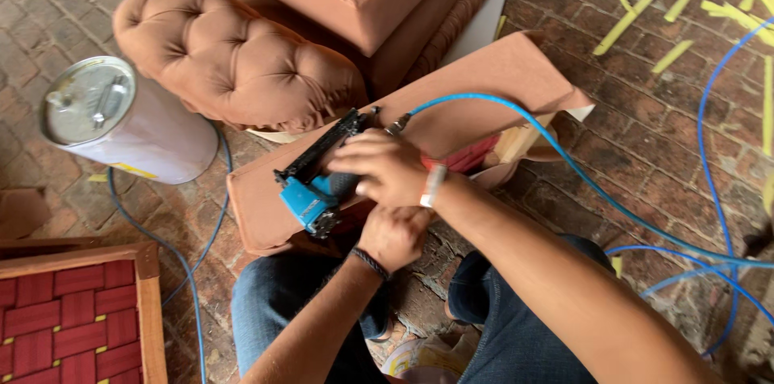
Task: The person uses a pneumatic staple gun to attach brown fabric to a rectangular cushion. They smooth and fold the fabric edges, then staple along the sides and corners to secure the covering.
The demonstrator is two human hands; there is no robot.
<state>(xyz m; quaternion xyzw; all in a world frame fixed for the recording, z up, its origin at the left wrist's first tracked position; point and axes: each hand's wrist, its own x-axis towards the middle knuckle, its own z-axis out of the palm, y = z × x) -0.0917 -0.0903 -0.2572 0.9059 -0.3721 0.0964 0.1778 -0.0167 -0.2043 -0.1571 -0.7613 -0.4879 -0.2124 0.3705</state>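
1. The right hand [387, 166], at the centre of the frame, is closed around the body of the blue staple gun [310, 199].
2. The gun's long axis runs from lower left to upper right; its nose points down onto the brown fabric panel [484, 86].
3. The left hand [395, 235] lies just below the right one, fingers curled on the near edge of the panel; I cannot tell how firmly it grips.
4. The blue air hose [564, 158] leaves the gun toward the right.
5. A tufted cushion [234, 53] and a metal can [113, 122] are at the upper left.
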